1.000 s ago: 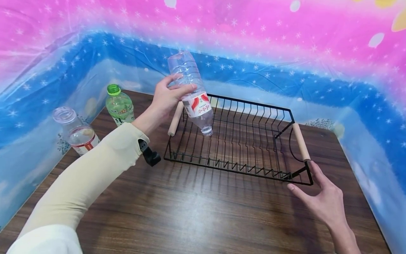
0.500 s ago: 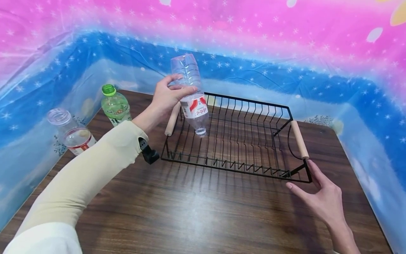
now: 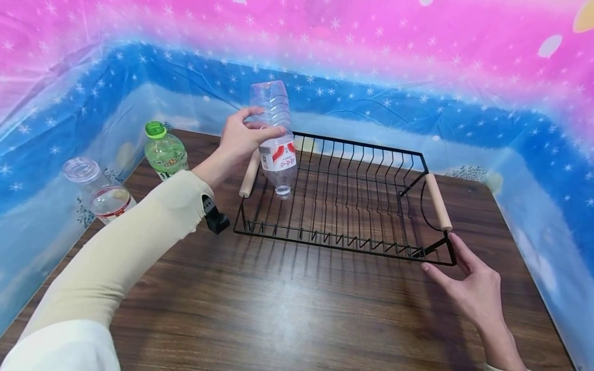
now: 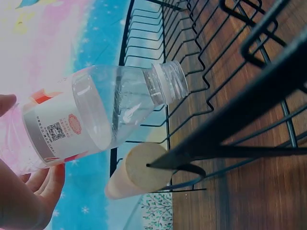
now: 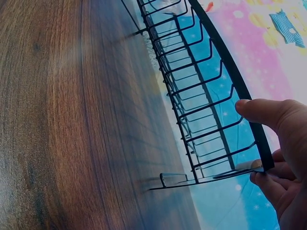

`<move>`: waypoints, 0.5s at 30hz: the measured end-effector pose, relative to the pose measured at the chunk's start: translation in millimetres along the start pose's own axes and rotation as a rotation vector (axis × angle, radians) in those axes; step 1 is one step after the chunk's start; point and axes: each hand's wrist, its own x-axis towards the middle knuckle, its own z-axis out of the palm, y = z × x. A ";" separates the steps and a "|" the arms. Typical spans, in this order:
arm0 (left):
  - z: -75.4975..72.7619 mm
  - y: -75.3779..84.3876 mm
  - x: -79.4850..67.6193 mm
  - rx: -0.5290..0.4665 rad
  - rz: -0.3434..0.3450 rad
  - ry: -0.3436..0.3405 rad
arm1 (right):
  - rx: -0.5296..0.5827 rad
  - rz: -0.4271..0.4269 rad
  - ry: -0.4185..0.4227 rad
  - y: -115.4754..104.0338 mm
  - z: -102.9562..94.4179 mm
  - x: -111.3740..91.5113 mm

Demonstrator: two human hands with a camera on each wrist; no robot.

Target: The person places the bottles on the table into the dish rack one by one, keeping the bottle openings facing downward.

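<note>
My left hand grips a clear plastic bottle around its ribbed body. The bottle is upside down, its red and white label below my fingers. Its open, uncapped mouth points down over the left end of a black wire dish rack, beside the left wooden handle. At the rack's front right corner, my right hand holds the frame. In the right wrist view, the thumb presses the front rail while the other fingers lie behind the corner.
An uncapped clear bottle with a red-edged label stands at the left, partly behind my sleeve. Near it is a green bottle. The brown wooden table backs onto a pink and blue printed cloth.
The bottle in my left hand has moved left along the rack and swung from a slant to nearly vertical. My right hand stays at the rack's corner, its thumb slightly nearer the front rail.
</note>
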 end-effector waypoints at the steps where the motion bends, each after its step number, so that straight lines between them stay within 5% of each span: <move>1: -0.2 0.4 0.6 0.014 0.001 0.002 | -0.001 -0.001 0.005 0.0 0.1 0.4; 15: 3.6 -1.2 10.0 0.177 -0.005 -0.012 | -0.017 0.034 0.013 -1.2 1.1 -0.7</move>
